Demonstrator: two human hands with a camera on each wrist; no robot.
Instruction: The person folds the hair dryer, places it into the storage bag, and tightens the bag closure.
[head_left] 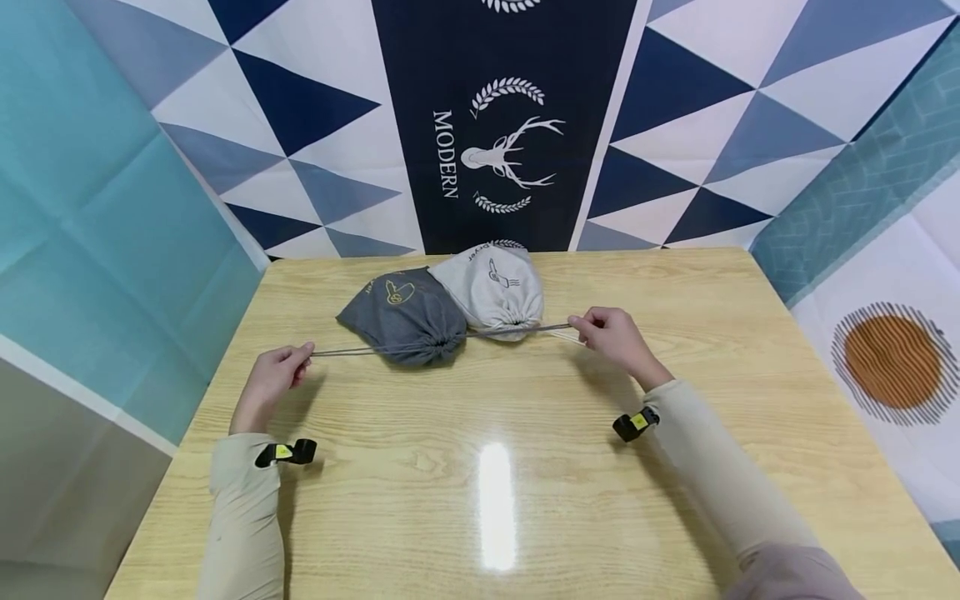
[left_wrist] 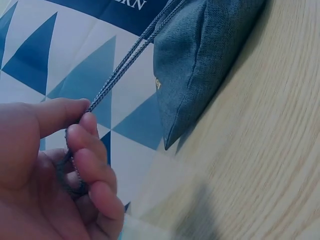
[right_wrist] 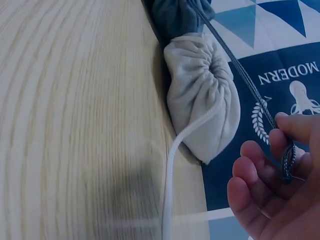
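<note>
A dark grey drawstring bag [head_left: 408,312] with a yellow print lies at the back of the table, its mouth gathered tight. Its grey drawstring [head_left: 345,352] stretches out to both sides. At the left, my left hand [head_left: 276,379] pinches one end between thumb and forefinger, with the loop's tail inside the curled fingers [left_wrist: 92,165]. My right hand [head_left: 617,337] pinches the other end, which passes in front of the white drawstring bag [head_left: 498,287]. That bag is also gathered, and its white cord [right_wrist: 170,185] trails onto the table below my right hand.
The wooden table [head_left: 405,483] meets a patterned cloth backdrop [head_left: 322,125] right behind the bags. Teal cloth [head_left: 97,208] hangs along the left side. At the right is a white cloth with a brown circle [head_left: 892,356].
</note>
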